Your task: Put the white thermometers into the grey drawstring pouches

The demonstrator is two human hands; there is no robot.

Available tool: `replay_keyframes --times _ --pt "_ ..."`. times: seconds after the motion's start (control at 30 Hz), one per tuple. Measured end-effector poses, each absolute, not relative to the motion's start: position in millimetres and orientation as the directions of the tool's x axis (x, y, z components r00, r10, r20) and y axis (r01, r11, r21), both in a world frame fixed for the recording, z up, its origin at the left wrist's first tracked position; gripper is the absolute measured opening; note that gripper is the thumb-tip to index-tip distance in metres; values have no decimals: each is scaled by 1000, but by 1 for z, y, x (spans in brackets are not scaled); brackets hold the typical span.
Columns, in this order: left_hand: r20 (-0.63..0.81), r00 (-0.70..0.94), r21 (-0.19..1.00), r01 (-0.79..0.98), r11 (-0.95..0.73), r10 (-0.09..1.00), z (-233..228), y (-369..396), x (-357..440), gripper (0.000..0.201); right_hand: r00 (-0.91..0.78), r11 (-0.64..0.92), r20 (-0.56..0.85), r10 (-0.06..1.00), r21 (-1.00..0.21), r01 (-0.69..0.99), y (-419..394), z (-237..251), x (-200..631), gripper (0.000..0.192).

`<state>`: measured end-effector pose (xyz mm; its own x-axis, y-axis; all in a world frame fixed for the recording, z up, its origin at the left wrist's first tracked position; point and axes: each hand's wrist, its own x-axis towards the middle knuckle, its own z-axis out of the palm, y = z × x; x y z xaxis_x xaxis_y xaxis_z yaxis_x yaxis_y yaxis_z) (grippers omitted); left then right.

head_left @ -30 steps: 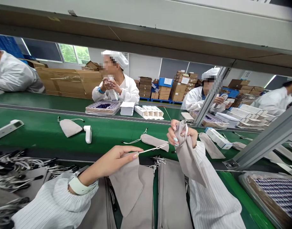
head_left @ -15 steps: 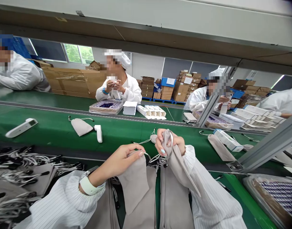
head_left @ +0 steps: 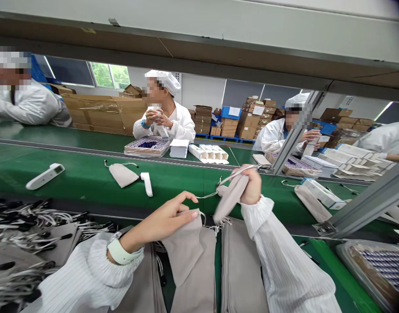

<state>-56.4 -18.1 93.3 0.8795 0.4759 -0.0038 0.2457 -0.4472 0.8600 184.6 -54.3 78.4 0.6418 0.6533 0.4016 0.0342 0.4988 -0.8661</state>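
The right hand (head_left: 251, 187) is clenched on a grey pouch (head_left: 230, 198) above the counter's near edge; left-hand fingers (head_left: 186, 213) pinch another pouch (head_left: 183, 248). Best hold the pouch neck firmly and draw the cord (head_left: 235, 172) evenly.

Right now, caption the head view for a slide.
Left hand pinches a flat grey pouch while right hand grips a bunched pouch above the green conveyor.

Bright, even overhead light, daylight through rear window (head_left: 108, 74). Soft shadows. Wide-angle bending at edges. Motion blur on raised grey fabric pouch (head_left: 230, 198). Faces pixelated.
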Motion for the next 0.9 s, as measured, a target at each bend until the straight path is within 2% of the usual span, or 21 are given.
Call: replay_keyframes --times 0.03,0.07,0.1,0.13,0.17,0.27,0.37,0.43,0.53,0.63,0.7,0.77,0.8,0.83,0.9 --pt "16 880 830 253 -497 474 90 -18 -55 27 790 512 442 425 -837 193 -56 82 196 15" --pt "44 878 791 262 -553 478 85 -17 -53 23 843 458 492 216 -814 358 -58 84 209 16" --pt "68 874 747 275 -605 481 81 -16 -52 19 829 350 554 72 -793 499 -60 85 220 17" --pt "81 873 706 290 -646 481 78 -15 -50 17 791 216 611 13 -774 595 -61 83 231 19" --pt "83 875 673 303 -674 477 75 -13 -49 17 763 86 646 25 -761 643 -62 79 239 19" --pt "55 892 607 327 -724 449 72 -10 -48 17 772 -138 581 259 -768 625 -53 57 251 20" --pt "15 924 561 308 -768 381 75 -10 -50 17 705 -125 516 485 -758 641 -36 30 247 28" --pt "-32 947 552 284 -784 321 77 -12 -52 20 582 -86 510 633 -701 708 -26 14 243 38" --pt "-73 965 557 250 -792 253 77 -14 -54 17 410 -107 407 816 -591 799 -20 -3 242 50" --pt "-19 960 577 238 -781 279 76 -11 -54 14 366 -141 333 869 -542 829 -25 -1 234 55" --pt "65 936 591 243 -769 346 75 -6 -54 19 271 -36 361 892 -542 839 -32 14 214 54" --pt "162 899 609 233 -758 407 75 0 -55 24 35 192 346 937 -600 777 -40 35 185 45" --pt "205 881 624 219 -750 427 75 2 -56 24 -122 299 300 946 -663 686 -44 44 169 38" --pt "239 865 645 198 -738 441 76 5 -57 24 -256 355 249 934 -723 592 -48 51 154 34" --pt "283 843 696 149 -703 458 78 7 -59 24 -378 364 188 906 -800 476 -55 56 133 25"
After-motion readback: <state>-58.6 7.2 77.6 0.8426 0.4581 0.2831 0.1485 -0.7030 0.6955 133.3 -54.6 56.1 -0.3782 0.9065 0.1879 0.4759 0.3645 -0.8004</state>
